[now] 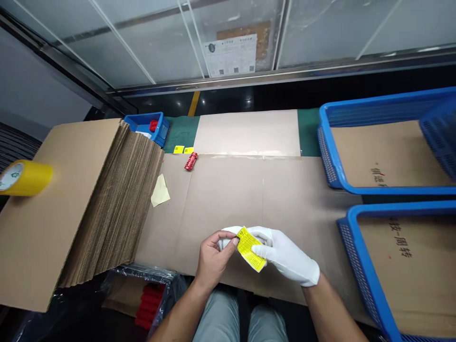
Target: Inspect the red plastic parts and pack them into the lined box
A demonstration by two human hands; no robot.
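Note:
My bare left hand (213,256) and my white-gloved right hand (287,255) meet over the near edge of a cardboard-covered table (249,190). Between them is a yellow printed label (251,249), tilted, its upper end pinched by my left fingertips and its middle held by my right fingers. A white piece sits behind the label under my left fingers; I cannot tell what it is. A small red cylinder (191,161) lies farther back on the cardboard.
A fanned stack of flat cardboard sheets (89,209) fills the left, with a yellow tape roll (24,178) on it. Two blue crates (384,142) (402,266) lined with cardboard stand right. A small blue bin (147,126), yellow labels (183,149) and a pale paper scrap (160,191) lie behind.

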